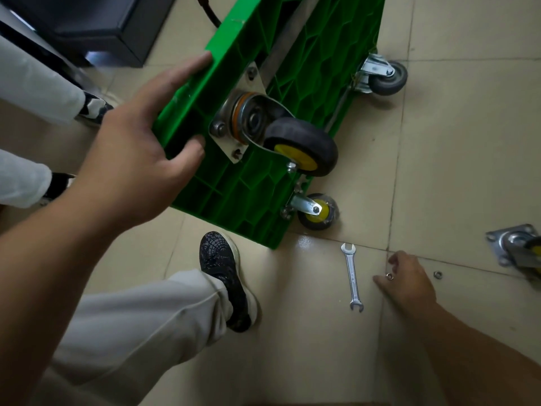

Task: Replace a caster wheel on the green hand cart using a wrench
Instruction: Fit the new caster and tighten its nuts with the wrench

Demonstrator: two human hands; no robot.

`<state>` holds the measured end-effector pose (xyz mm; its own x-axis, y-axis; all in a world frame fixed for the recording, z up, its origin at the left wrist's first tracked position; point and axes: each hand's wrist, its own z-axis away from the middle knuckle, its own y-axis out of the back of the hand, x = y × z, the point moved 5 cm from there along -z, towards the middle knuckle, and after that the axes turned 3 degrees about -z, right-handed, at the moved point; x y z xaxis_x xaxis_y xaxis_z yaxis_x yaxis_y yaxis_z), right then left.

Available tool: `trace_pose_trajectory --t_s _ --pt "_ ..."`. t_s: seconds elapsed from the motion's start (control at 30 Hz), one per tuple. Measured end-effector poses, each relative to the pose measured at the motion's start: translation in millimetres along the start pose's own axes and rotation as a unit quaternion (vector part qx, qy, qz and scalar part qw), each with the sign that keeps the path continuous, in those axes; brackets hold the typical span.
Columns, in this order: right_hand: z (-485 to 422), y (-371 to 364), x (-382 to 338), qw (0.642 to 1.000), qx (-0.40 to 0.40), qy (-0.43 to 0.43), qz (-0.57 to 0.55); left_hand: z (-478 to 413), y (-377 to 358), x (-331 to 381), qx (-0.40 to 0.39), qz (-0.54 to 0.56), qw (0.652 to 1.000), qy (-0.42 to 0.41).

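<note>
The green hand cart [234, 197] is stood on its edge on the tiled floor [307, 347] with its ribbed underside turned toward the camera, so that the mounting plates can be reached. It is steadied by the left hand [131, 148], whose fingers are laid over the upper rim while the thumb is pressed against the ribs, so the rim is clamped between them; without that hold the cart would probably tip.

The caster wheel [298, 142] nearest that hand, black-tyred with a yellow hub, is seated on its plate against the underside; fasteners are seen at three corners of the plate, the fourth corner being hidden behind the fork; whether they are tight cannot be told.

The right hand [409, 279] is lowered to the floor with its fingers curled, and a small metal ring [389, 276], nut or washer, is pinched at the fingertips; it is judged to be meant for one of the plate's bolts.

The wrench [352, 276] is laid flat on the floor just beside that hand, untouched, where it can be taken up for tightening; a loose nut [437, 274] is seen on the hand's other side; beyond it a second caster [515, 253], cut by the frame's edge, is lying on the floor, presumably the one taken off or a spare. The fastening step is judged to be in hand and not yet finished.
</note>
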<state>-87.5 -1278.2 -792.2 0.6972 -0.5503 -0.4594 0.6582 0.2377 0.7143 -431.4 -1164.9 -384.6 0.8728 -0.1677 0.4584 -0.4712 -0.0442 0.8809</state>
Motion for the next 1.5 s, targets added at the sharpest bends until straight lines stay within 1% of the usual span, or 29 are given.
trace_pose_trajectory --t_s 0.13,0.23,0.3,0.37,0.4,0.43,0.53,0.6,0.67,0.77,0.83,0.9,1.03,1.07,1.17,1.23,1.4,1.5 --pt "1 -14 8 0.999 -0.009 -0.036 -0.035 1 0 1 -0.005 0.009 1.0 -0.003" --pt "-1 -20 12 0.998 -0.009 -0.045 -0.041 1 -1 2 -0.011 0.012 1.0 0.0" --pt "1 -16 6 0.997 0.009 -0.048 -0.06 0 0 2 -0.006 0.014 1.0 -0.001" --pt "7 -3 -20 0.988 0.051 -0.042 -0.141 -1 -2 4 -0.007 0.019 1.0 -0.005" --pt "11 5 -44 0.977 0.063 -0.031 -0.201 -1 -3 6 -0.01 0.024 1.0 -0.006" --pt "15 13 -72 0.962 0.058 -0.016 -0.267 0 -4 8 -0.013 0.029 0.999 -0.008" --pt "39 44 -167 0.899 0.03 0.048 -0.434 1 -5 19 -0.038 0.051 0.998 -0.009" --pt "64 69 -217 0.852 0.023 0.081 -0.517 0 -5 28 -0.047 0.099 0.994 0.004" --pt "89 88 -249 0.8 0.0 0.09 -0.593 -2 -5 38 -0.049 0.134 0.99 0.008" --pt "111 99 -261 0.737 -0.032 0.076 -0.671 -5 -10 49 -0.085 0.125 0.988 0.014" --pt "119 101 -259 0.724 -0.044 0.071 -0.685 -8 -13 55 -0.114 0.105 0.988 0.016" --pt "123 102 -257 0.711 -0.039 0.068 -0.699 -12 -17 59 -0.137 0.086 0.987 0.009" --pt "120 105 -256 0.697 -0.023 0.077 -0.712 -21 -28 64 -0.144 0.119 0.982 0.01" --pt "119 104 -257 0.688 -0.027 0.074 -0.721 -24 -31 63 -0.14 0.138 0.98 0.016" --pt "118 99 -261 0.635 -0.051 0.067 -0.768 -33 -36 60 -0.109 0.192 0.974 0.04" --pt "118 95 -264 0.611 -0.063 0.071 -0.786 -39 -40 59 -0.086 0.214 0.971 0.055" --pt "119 91 -266 0.585 -0.07 0.075 -0.805 -45 -45 63 -0.053 0.218 0.972 0.068" --pt "120 86 -265 0.585 -0.059 0.047 -0.808 -46 -47 66 -0.037 0.21 0.975 0.064"
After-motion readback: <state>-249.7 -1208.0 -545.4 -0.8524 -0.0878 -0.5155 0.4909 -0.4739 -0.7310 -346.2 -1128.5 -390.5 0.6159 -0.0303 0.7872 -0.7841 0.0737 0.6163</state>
